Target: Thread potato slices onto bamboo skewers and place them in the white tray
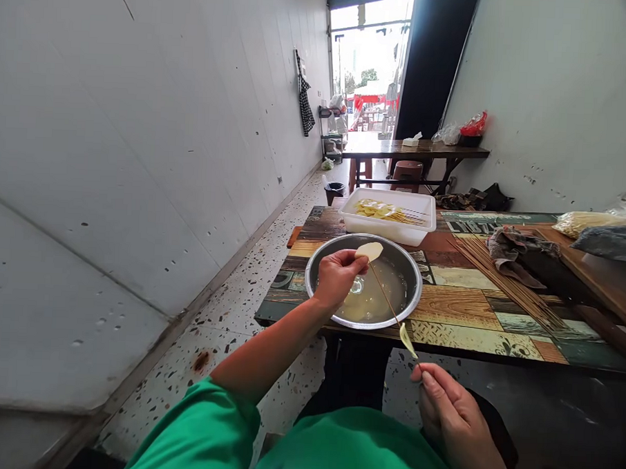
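Note:
My left hand is closed on a thin, pale potato slice, held above the metal basin. Cloudy water fills part of that basin. A long bamboo skewer slants from the slice down toward my right hand, whose thumb and fingers pinch its lower end. Another slice, seen nearly edge-on, is threaded on the skewer just above my right fingers. Whether the skewer's tip has pierced the upper slice is hidden by my left fingers.
Behind the basin stands a white plastic tub with skewered slices. Bare skewers and a crumpled cloth lie on the patterned table. Bags rest at the right. A wall runs along the left.

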`<state>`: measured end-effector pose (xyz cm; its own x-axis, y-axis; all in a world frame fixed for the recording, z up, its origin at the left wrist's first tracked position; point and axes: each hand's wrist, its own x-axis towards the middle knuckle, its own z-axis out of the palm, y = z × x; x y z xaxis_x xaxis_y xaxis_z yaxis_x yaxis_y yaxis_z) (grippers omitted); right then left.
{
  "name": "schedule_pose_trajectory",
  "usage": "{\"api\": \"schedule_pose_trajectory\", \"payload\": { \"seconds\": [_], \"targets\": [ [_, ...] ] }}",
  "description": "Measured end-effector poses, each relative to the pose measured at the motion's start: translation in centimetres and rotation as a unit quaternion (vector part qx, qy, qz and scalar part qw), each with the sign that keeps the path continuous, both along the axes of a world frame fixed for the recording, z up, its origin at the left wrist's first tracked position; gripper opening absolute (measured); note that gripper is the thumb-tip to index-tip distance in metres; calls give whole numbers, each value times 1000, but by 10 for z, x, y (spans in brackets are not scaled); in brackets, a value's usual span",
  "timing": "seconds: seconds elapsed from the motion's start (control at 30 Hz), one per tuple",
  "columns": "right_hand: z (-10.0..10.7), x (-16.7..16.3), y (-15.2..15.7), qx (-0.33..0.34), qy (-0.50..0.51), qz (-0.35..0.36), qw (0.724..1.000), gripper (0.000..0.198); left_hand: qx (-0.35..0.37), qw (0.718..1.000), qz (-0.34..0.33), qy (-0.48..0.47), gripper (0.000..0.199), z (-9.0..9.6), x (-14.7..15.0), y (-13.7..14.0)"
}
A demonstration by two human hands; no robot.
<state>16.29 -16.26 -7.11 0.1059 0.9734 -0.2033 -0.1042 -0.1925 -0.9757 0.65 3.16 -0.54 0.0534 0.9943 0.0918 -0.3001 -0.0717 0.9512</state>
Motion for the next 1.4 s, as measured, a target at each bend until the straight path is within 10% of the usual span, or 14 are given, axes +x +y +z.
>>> {"api": "schedule_pose_trajectory", "payload": {
  "seconds": [0.13,0.4,0.6,0.87,1.13,1.4],
  "targets": [
    [2,-5,4,-22,62,13,998,40,21,999,6,25,19,-1,-1,1],
    [0,-7,11,145,-306,-90,936,37,-42,999,-30,-13,25,5,2,-4],
    [-3,-2,12,228,-352,-125,899,28,-85,996,-10,-32,13,15,4,-3],
    [-35,18,17,54,9,-38,998,36,-227,963,-106,-96,4,17,-2,2],
    [-43,34,25,72,-84,-98,989,36,-130,989,-42,-53,10,9,4,-1],
    [6,16,1,-100,332,18,938,30,-25,999,22,-3,22,-4,12,-3]
  ]
}}
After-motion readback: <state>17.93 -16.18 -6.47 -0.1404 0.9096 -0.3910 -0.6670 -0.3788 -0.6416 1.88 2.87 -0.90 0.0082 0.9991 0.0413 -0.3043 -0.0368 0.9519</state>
